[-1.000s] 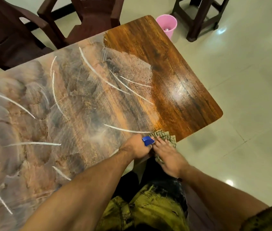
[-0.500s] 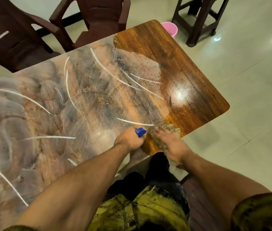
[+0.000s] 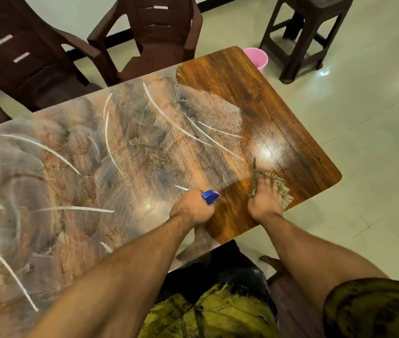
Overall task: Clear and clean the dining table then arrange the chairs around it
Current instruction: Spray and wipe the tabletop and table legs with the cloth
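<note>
The wooden dining table (image 3: 254, 93) is smeared with whitish cleaning foam over its left and middle; its right end is wiped shiny. My right hand (image 3: 265, 200) presses a greenish cloth (image 3: 282, 189) flat on the near right part of the table, fingers spread. My left hand (image 3: 191, 209) grips a spray bottle near the front edge; only its blue nozzle (image 3: 210, 196) shows. Two dark brown plastic chairs (image 3: 22, 57) (image 3: 159, 32) stand at the far side.
A pink bucket (image 3: 258, 58) stands on the tiled floor past the table's far right corner. A dark stool (image 3: 306, 32) is behind it. Another dark chair (image 3: 288, 301) is at my right leg. Open floor lies to the right.
My right hand has pushed the cloth away from the front edge, farther onto the table, leaving a wiped strip. My left hand keeps hold of the bottle. The view has shifted.
</note>
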